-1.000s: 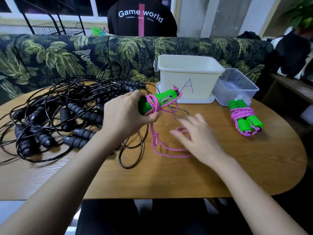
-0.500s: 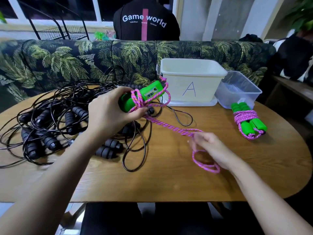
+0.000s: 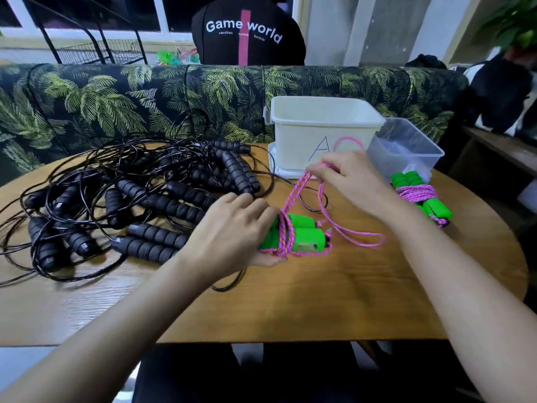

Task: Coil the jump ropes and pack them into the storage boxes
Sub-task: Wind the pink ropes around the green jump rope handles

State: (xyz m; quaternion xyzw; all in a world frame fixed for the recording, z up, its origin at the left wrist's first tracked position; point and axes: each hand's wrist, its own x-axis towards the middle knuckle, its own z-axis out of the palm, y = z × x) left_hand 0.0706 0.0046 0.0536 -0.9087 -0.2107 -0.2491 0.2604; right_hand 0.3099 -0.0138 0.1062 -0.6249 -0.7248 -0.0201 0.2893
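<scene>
My left hand (image 3: 232, 231) grips two green jump-rope handles (image 3: 303, 238) held side by side just above the wooden table (image 3: 319, 303), with pink rope wound round them. My right hand (image 3: 350, 181) pinches the loose pink rope (image 3: 299, 187) and holds it up in front of the cream box marked A (image 3: 322, 132). A loop of the pink rope lies on the table to the right of the handles. A second green-handled rope (image 3: 420, 196), coiled in pink, lies at the right beside a clear plastic box (image 3: 406, 149).
A tangled heap of black jump ropes (image 3: 139, 199) with ribbed foam handles covers the table's left half. A palm-print sofa (image 3: 145, 100) runs behind the table. A person in a black "Game world" shirt (image 3: 247, 33) sits beyond it.
My left hand has brought the green handles down and to the right, near the table. My right hand has lifted the pink rope up from the table toward box A.
</scene>
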